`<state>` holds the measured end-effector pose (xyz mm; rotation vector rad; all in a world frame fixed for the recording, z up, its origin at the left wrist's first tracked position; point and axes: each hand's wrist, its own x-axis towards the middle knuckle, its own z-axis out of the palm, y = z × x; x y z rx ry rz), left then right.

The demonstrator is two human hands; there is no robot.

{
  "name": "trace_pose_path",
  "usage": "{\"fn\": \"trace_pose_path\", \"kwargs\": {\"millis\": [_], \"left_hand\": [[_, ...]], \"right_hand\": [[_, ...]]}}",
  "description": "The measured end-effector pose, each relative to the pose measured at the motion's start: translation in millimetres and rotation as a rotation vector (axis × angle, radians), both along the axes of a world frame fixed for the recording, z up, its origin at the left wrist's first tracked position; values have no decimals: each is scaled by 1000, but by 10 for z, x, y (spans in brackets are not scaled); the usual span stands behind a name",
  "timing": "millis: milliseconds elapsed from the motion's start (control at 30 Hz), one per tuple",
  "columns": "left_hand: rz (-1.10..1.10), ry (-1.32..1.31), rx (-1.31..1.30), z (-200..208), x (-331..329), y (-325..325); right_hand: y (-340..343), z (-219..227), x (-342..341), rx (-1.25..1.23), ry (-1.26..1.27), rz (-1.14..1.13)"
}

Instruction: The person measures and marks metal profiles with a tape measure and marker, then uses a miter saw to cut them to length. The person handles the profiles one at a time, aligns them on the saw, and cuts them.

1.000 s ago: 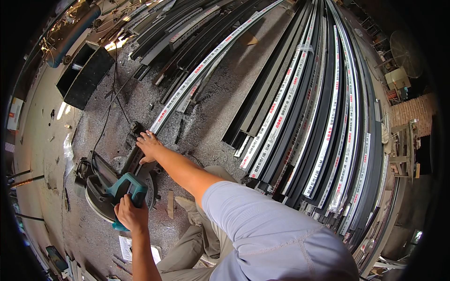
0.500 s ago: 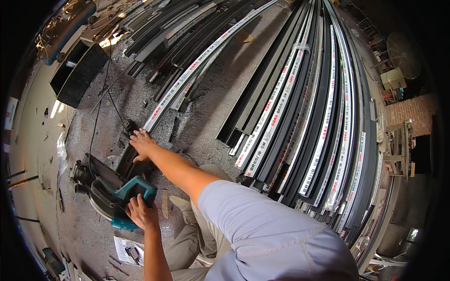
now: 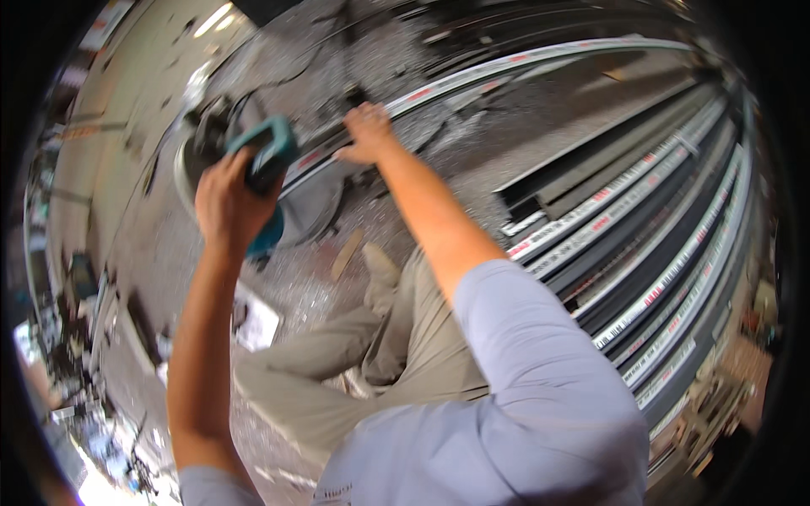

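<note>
My left hand is closed round the teal handle of a chop saw. The saw's round grey base shows beneath the raised head; motion blurs the blade area. Across that base lies a long profile with white printed film, running away to the far right. My right hand bears down on this profile just beyond the base, its thumb apart and its fingers curled over the far side.
Many dark and white-filmed profiles lie bundled on the floor at right. More dark lengths are at the back. A flat wooden strip and a white sheet lie near my folded legs. A cable crosses the floor behind the saw.
The whole view has swung round and is now blurred. My left hand has lifted the saw handle, and the profile now shows across the base. My right hand remains on the profile.
</note>
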<state>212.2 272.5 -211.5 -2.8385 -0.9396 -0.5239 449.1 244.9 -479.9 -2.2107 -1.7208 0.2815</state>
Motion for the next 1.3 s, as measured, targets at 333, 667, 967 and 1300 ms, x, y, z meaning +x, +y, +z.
{"fn": "trace_pose_path", "kwargs": {"millis": [333,667,967,1300], "left_hand": [[114,130,-76,511,89,912],[107,87,-115,460,80,1126],[182,135,-241,654,65,1032],[-55,-723,15,705,-702,846]], "right_hand": [[82,35,-99,-247,-89,33],[-332,112,-170,-284,-48,61],[-1592,669,-545,-96,40,54],[-3498,1152,-588,-19,293,-82]]}}
